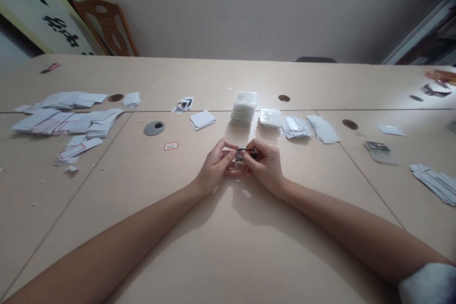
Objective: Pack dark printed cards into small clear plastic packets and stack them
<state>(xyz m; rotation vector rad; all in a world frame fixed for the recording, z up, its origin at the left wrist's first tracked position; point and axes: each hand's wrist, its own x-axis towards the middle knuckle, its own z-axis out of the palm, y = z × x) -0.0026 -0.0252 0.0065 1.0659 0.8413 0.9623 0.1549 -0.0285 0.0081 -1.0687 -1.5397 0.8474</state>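
Observation:
At the middle of the table, my left hand (218, 164) and my right hand (265, 161) meet around a small dark printed card (239, 156). Fingers and thumbs of both hands are closed on its sides. Something pale, perhaps a clear case, shows under the card, but my fingers hide most of it. Just beyond my hands rises a stack of clear plastic cases (244, 107). To its right sit another clear case (270, 118) and a pile of white-bordered cards (295, 126).
White paper slips (67, 121) lie in heaps at left, near a grey cable-hole cover (154, 128). A small white stack (202, 120) and a few photo cards (183, 104) are left of centre. Rightward are white sheets (322, 129), a case with a dark card (380, 152) and slips (434, 184).

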